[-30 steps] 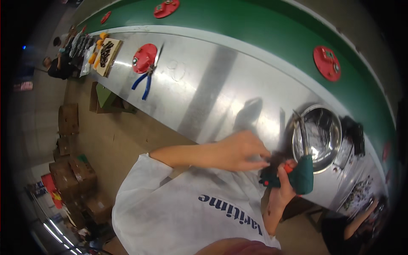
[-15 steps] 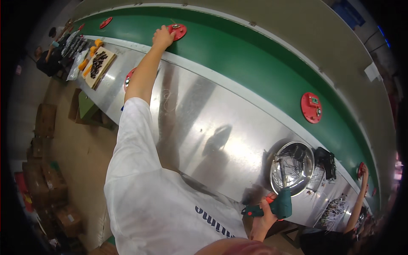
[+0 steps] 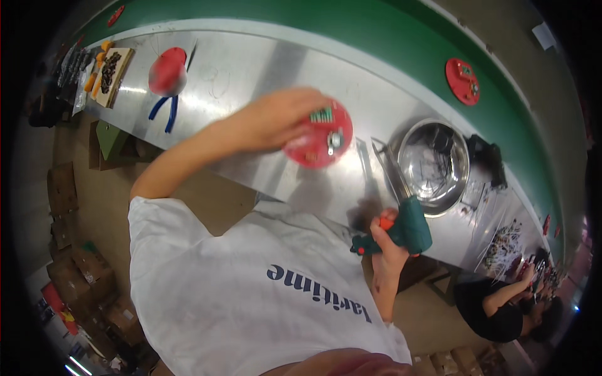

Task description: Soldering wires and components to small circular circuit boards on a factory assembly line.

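My left hand [image 3: 276, 119], slightly blurred, grips the edge of a round red plate [image 3: 318, 139] over the metal bench. The plate carries a small green circuit board and a silver part. My right hand [image 3: 390, 249] is wrapped round the handle of a dark green pistol-shaped power tool [image 3: 414, 229] with orange parts. The tool's long metal nose [image 3: 394, 172] points away from me, just left of a shiny steel bowl [image 3: 465, 164]. Thin dark and pale strips lie in the bowl.
Further left, blue-handled pliers [image 3: 169, 113] lie by another red plate [image 3: 168, 72]. Beyond them is a tray of small dark parts [image 3: 110, 75]. A red plate [image 3: 462, 81] rests on the green belt [image 3: 389, 37]. Pale strips [image 3: 501, 247] and a co-worker [image 3: 492, 307] are at right.
My left hand has brought the red plate from the green belt back over the bench, towards me. My right hand still holds the power tool; its nose has swung left of the bowl.
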A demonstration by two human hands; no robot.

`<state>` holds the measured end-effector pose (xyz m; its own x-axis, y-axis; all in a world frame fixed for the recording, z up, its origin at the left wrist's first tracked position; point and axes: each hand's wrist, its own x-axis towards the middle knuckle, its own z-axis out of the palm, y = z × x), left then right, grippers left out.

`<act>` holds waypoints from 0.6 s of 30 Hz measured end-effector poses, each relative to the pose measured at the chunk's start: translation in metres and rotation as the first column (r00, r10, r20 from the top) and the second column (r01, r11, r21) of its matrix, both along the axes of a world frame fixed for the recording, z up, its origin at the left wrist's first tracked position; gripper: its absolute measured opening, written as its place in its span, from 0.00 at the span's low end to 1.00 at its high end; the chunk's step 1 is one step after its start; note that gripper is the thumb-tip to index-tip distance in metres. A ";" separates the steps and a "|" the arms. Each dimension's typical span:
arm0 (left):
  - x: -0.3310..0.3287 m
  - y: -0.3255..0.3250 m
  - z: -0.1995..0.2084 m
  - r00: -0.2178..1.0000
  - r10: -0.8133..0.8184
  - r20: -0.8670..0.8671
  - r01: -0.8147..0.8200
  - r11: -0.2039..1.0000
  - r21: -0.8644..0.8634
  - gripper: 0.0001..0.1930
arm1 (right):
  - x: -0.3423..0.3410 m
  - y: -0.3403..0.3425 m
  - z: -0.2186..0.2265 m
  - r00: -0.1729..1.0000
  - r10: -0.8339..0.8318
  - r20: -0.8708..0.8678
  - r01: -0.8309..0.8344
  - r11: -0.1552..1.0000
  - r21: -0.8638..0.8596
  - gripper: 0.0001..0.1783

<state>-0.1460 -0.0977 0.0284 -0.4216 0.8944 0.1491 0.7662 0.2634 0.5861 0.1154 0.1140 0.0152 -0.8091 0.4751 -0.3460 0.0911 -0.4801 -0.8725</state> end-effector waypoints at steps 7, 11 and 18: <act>0.077 -0.013 -0.018 0.996 0.067 -0.052 -0.066 0.997 0.025 0.29 | -0.004 -0.007 0.004 0.992 0.108 -0.062 -0.112 0.991 -0.079 0.25; 0.106 -0.043 -0.021 0.962 0.274 0.016 -0.273 0.951 0.143 0.28 | -0.002 -0.007 0.006 0.995 0.086 -0.057 -0.089 0.994 -0.069 0.21; 0.159 -0.022 -0.016 0.673 0.350 0.651 -0.563 0.813 0.145 0.17 | -0.012 -0.014 -0.002 0.981 0.185 -0.058 -0.184 0.983 0.016 0.27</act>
<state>0.0128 -0.1195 0.0120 -0.8591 0.5107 -0.0341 0.0864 0.2103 0.9738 0.1034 0.1005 0.0128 -0.9021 0.3190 -0.2907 0.1254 -0.4508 -0.8838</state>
